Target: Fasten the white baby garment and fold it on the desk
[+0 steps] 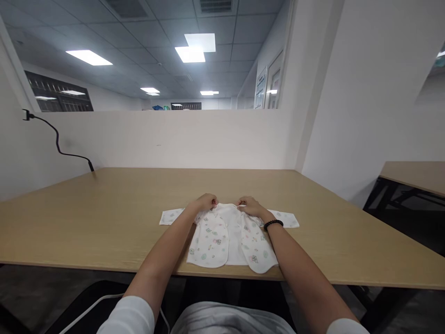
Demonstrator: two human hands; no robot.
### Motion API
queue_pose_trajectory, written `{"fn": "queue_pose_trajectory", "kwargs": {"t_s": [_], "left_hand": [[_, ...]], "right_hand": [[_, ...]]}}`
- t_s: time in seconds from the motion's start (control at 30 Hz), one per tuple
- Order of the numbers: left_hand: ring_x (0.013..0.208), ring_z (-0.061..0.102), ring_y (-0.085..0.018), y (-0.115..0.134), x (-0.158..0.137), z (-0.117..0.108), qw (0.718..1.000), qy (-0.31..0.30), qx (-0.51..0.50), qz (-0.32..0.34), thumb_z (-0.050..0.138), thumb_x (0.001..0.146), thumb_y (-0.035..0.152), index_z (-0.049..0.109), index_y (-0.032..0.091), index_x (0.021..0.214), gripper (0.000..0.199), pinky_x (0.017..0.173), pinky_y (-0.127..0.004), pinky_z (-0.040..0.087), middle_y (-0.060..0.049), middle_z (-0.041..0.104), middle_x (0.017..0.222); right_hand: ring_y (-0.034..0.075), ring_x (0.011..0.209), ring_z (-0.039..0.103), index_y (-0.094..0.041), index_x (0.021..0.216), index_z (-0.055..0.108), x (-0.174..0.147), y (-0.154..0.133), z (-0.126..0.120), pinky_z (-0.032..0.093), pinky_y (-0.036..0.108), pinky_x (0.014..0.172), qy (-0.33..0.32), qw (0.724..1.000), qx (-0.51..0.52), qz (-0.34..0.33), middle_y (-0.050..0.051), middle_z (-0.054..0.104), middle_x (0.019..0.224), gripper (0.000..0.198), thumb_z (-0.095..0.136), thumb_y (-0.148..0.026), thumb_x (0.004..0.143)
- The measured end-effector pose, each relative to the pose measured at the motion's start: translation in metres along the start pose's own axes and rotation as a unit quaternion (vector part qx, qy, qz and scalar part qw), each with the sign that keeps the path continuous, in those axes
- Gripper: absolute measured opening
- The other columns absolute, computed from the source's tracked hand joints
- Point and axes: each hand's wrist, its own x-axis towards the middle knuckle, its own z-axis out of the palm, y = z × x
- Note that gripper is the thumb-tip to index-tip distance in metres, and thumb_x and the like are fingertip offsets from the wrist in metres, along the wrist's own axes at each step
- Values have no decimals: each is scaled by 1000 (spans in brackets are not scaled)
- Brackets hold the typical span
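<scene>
A white baby jacket point(210, 239) with small printed pictures lies on the table, its front panels parted and both sleeves spread out to the sides. Between the panels its plain white inside shows. My left hand point(207, 202) is closed on the left side of the collar, fingertips pinched together. Across from it, my right hand point(251, 206) grips the collar's right side, with a dark beaded bracelet point(273, 224) on the wrist. The jacket's lower hem reaches close to the table's front edge. My forearms pass over parts of the sleeves and side panels.
The wooden table point(104, 222) ends at a low white wall point(181, 139) with an opening above it. A black bendy-necked holder point(57, 139) stands at the far left. Another table point(417, 174) is off to the right.
</scene>
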Motion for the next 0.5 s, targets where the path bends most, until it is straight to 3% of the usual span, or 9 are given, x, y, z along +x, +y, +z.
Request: {"fn": "queue_pose_trajectory", "kwargs": {"t_s": [0.17,0.33,0.5], "left_hand": [[72,63,-16,3,-2,1,1000,2,8,-3,56,71,5,65,17,69,15,68,-22,45,-2,72,76],[80,65,-17,2,-4,1,998,36,10,-52,51,85,12,66,17,85,16,69,-22,47,-5,74,92],[98,65,-25,12,-2,11,989,86,35,-118,44,92,14,64,12,103,22,83,-32,50,-16,70,108]], "right_hand": [[23,97,64,-21,80,73,3,9,2,47,34,89,36,999,-23,-16,5,75,95,8,64,-19,78],[22,91,64,-20,85,72,5,9,2,49,32,83,66,997,14,-21,5,75,93,17,56,-22,84],[24,99,63,-21,90,71,7,-4,9,46,39,90,82,991,-38,94,6,74,97,20,52,-18,87]]}}
